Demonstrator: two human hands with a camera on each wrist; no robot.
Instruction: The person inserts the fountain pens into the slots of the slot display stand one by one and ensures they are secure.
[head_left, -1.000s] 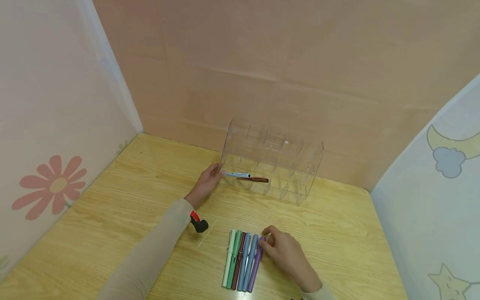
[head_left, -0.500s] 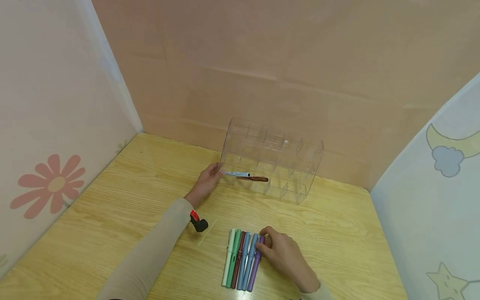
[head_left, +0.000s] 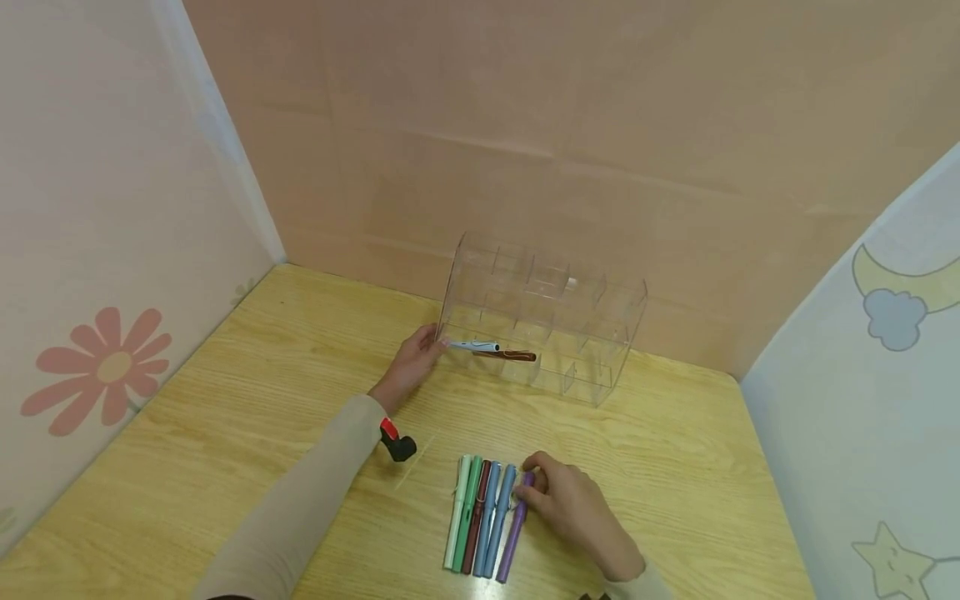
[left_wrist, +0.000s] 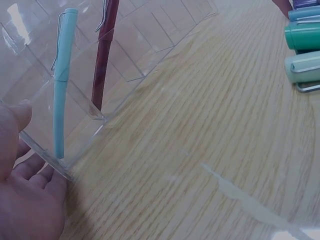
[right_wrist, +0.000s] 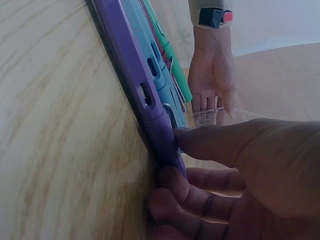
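The left hand grips the left end of a clear divided rack, thumb on one side and fingers beneath in the left wrist view. Inside the rack's left compartments lean a light blue pen and a dark red pen. The right hand pinches the cap end of a purple pen between thumb and fingers. That pen lies at the right of a row: pale green, green, dark red and two blue pens.
A black and red wrist device sits at the left sleeve cuff. A thin pale strip lies on the wooden table left of the pens. Patterned panels stand left and right, and a plain brown backdrop stands behind the rack.
The purple pen has shifted slightly right at its lower end, leaving a wider gap to the blue pen. The left hand keeps its hold on the rack.
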